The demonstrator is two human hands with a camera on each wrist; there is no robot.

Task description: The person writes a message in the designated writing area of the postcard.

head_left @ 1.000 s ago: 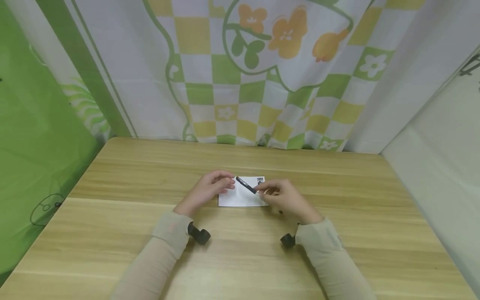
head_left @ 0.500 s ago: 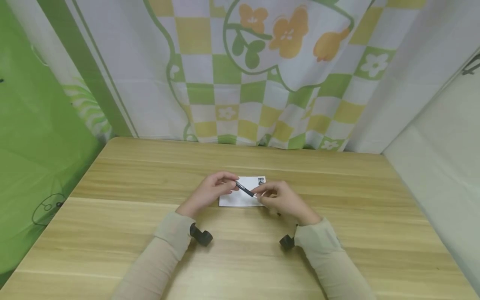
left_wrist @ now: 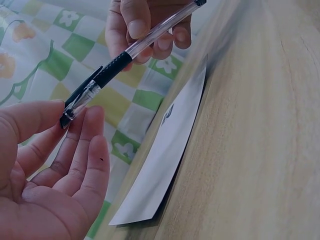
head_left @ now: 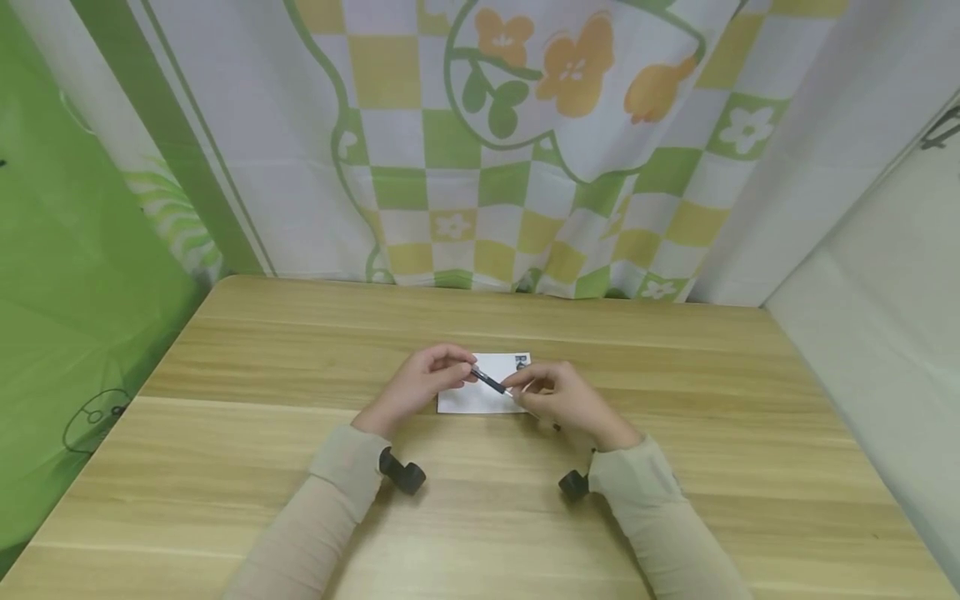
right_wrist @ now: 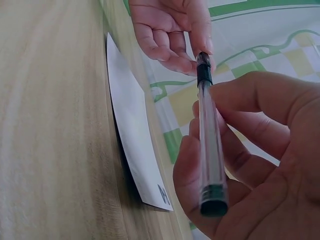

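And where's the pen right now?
In the head view, the pen is near the middle, held over the paper between the left hand and right hand.

Pen: clear barrel, dark near end. Right hand, right of pen, pinches barrel. Left hand pinches pen's far end. White sheet on desk, left of pen; patterned cloth beyond pen.
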